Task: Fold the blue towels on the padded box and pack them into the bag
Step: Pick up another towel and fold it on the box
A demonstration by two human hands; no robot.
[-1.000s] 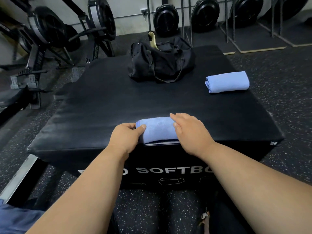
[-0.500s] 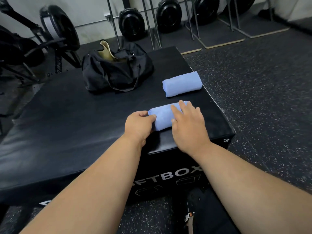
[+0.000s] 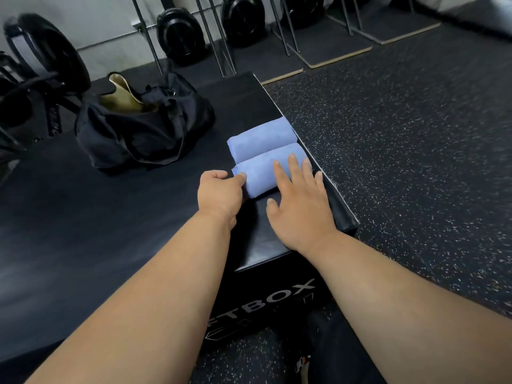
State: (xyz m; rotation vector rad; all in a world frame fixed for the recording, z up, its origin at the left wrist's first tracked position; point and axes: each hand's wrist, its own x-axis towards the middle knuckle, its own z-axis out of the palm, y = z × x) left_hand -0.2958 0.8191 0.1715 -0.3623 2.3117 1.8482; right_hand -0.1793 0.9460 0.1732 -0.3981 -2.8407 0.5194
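My left hand point(image 3: 220, 194) has its fingers curled at the left end of the near blue towel point(image 3: 270, 173), thumb pinching the roll's edge, while my right hand point(image 3: 297, 202) lies flat with fingers spread and straight, fingertips pressing on top of that same towel and the palm down on the padded box point(image 3: 110, 217). The near towel is folded into a thick roll and sits close to the box's right edge, at about one o'clock from my hands. Right behind it, at twelve o'clock and touching along its long side, lies the second blue towel point(image 3: 260, 137), folded the same way, nobody's hand on it. Both run parallel, tilted a little up to the right. Over at ten o'clock from the towels the black duffel bag point(image 3: 144, 131) slumps on the box top, unzipped, a tan lining or something tan showing in the opening; it sits apart from the towels, a strip of black padding between them. White lettering point(image 3: 266, 300) reads on the box's front face below my forearms. Off to three o'clock it's speckled rubber floor point(image 3: 415, 148), and up at twelve o'clock black weight plates point(image 3: 178, 37) stand along the wall with metal rack legs between them.
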